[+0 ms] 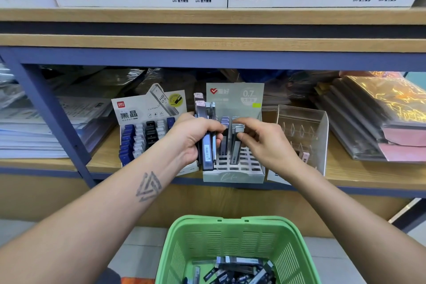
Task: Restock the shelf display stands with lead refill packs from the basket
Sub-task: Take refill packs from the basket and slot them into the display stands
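From the head view, the left hand point(193, 138) holds a bundle of lead refill packs point(207, 131) in a firm grip beside the grey display stand point(232, 173). The right hand point(265, 143) pinches one pack point(237, 143) into a slot. I judge loading is under way; next it must push straight down. Many slots in front are free, and the basket point(232, 235) below holds more packs.

Bright, even light; wide-angle bending at edges, lower shelf recess shadowed.
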Tool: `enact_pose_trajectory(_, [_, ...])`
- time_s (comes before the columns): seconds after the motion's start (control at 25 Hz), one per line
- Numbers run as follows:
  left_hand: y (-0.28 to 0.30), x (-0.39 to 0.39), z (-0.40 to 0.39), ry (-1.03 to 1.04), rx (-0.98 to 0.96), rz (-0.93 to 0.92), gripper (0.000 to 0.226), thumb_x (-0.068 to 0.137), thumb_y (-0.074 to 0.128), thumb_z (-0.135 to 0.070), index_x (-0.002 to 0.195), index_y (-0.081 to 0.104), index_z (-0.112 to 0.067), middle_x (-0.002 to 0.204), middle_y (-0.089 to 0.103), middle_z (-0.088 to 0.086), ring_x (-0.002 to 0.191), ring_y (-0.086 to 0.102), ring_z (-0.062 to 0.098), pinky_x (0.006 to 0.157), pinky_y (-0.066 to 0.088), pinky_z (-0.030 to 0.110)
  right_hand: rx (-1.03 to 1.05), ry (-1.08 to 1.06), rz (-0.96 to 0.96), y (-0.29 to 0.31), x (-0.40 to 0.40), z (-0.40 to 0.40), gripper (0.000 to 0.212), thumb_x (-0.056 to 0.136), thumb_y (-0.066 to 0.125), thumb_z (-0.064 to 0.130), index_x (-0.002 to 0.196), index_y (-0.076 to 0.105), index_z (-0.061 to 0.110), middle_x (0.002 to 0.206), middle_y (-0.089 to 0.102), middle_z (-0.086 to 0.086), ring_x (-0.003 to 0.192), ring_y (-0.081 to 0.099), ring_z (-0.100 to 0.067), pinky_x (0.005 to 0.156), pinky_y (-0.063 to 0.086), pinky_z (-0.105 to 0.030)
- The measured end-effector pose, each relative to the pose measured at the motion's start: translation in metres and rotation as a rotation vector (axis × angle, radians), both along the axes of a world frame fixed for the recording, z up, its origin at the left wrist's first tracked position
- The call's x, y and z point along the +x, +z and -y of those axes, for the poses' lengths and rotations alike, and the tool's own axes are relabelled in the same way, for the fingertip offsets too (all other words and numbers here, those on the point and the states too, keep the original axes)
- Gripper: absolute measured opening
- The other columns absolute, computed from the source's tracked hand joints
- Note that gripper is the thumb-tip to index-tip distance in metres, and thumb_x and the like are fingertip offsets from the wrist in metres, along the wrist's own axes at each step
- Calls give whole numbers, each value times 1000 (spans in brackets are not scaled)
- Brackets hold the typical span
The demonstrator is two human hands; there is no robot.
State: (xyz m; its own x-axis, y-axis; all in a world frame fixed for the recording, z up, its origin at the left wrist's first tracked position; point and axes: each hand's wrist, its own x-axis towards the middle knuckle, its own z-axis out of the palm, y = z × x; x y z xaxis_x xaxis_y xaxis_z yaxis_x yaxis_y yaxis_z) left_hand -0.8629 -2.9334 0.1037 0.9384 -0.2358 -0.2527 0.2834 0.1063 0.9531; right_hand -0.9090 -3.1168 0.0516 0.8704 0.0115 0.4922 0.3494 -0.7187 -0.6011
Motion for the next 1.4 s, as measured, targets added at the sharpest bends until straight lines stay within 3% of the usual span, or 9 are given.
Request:
enact_pose_trajectory(0.08, [0, 0, 0, 0, -2, 1, 20, 78, 71, 15, 97, 63, 13, 67, 64, 20, 48, 61, 20, 48, 55, 27, -62, -26, 30, -5, 1, -1, 26, 99, 64, 16, 124, 58, 19, 79, 63, 1, 73, 60, -16, 73, 52, -37])
enact_pose_trajectory(0.24, [0, 0, 0, -3, -2, 0, 23, 78, 71, 14, 100, 64, 15, 75, 65, 24, 49, 61, 21, 50, 55, 28, -205, -53, 186, -8, 5, 0, 16, 95, 68, 13, 111, 73, 13, 93, 66, 2, 84, 64, -18, 73, 56, -43])
enact_pose_trajectory(0.52, [-1, 0, -1, -28, -21, -11, 15, 79, 73, 11, 92, 67, 9, 69, 65, 19, 50, 62, 19, 50, 55, 28, -275, -86, 121, -4, 2, -3, 23, 98, 63, 16, 119, 72, 16, 95, 66, 4, 88, 64, -19, 76, 56, -44])
enact_pose_trajectory(0.68, [0, 0, 3, -4, -61, 4, 16, 78, 76, 8, 91, 67, 7, 60, 62, 13, 48, 57, 18, 47, 52, 27, 261, 12, -157, 23, -12, -19, 6, 98, 63, 17, 102, 65, 12, 76, 72, -7, 62, 64, -18, 61, 51, -33])
enact_pose_trajectory(0.76, [-2, 1, 6, 38, -59, 30, 27, 75, 80, 6, 97, 67, 9, 62, 65, 14, 51, 59, 21, 49, 54, 29, 459, 152, -303, 34, -19, -24, 16, 98, 65, 18, 102, 59, 4, 74, 73, -15, 58, 65, -26, 53, 48, -31])
enact_pose_trajectory(0.88, [-6, 2, 11, 65, -84, 31, 45, 70, 86, -1, 108, 64, 11, 67, 67, 17, 55, 63, 27, 57, 59, 42, 473, 225, -399, 41, -26, -29, 34, 91, 75, 23, 107, 53, 2, 72, 72, -16, 56, 64, -27, 50, 46, -30])
enact_pose_trajectory(1.0, [-7, -2, 18, 93, -85, 52, 33, 73, 87, -8, 96, 66, 3, 56, 61, 11, 44, 54, 19, 48, 50, 30, 414, 201, -434, 43, -28, -38, 45, 84, 82, 19, 108, 49, 1, 58, 67, -6, 45, 59, -18, 46, 43, -27])
enact_pose_trajectory(1.24, [-4, -5, 20, 79, -46, 39, 65, 56, 97, -39, 98, 70, 1, 88, 75, 20, 78, 74, 38, 61, 59, 50, 555, 163, -438, 42, -22, -35, 22, 90, 73, 4, 107, 61, -1, 63, 69, -11, 44, 57, -25, 48, 46, -30])
enact_pose_trajectory(1.4, [-3, -3, 16, 27, -87, 18, 32, 74, 88, -17, 92, 68, -1, 63, 69, 9, 49, 62, 20, 47, 52, 27, 705, 160, -434, 38, -18, -22, 24, 92, 71, 8, 110, 60, -4, 86, 75, -22, 69, 68, -38, 65, 55, -41])
